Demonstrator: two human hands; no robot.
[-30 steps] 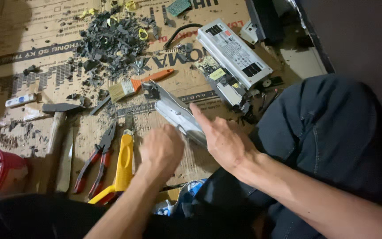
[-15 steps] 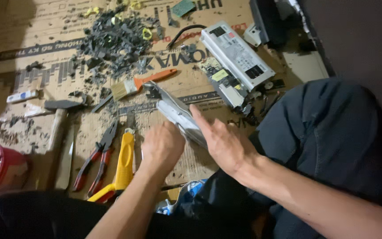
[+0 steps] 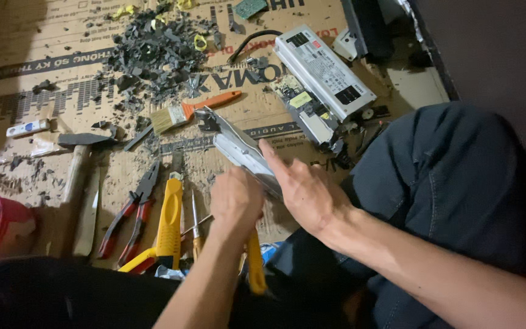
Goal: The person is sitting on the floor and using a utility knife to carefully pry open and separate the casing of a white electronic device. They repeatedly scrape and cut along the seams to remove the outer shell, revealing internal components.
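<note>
hands meet over cardboard (image 3: 44,122) on the floor in the head view: the left hand (image 3: 237,201) is curled in a closed grip at the near end of a long grey metal casing (image 3: 241,152), the right hand (image 3: 308,192) pressed flat along its right edge, fingers spread. pliers (image 3: 130,210), a yellow-handled tool (image 3: 169,222) and a hammer (image 3: 77,170) crowd the left; a brush (image 3: 190,113) lies just beyond the casing's far tip.

A flattened cardboard sheet (image 3: 44,36) carries a heap of dark plastic scraps (image 3: 147,52). Below the heap lie a paintbrush (image 3: 193,113), hammer (image 3: 80,152) and red-handled pliers (image 3: 130,213).
</note>
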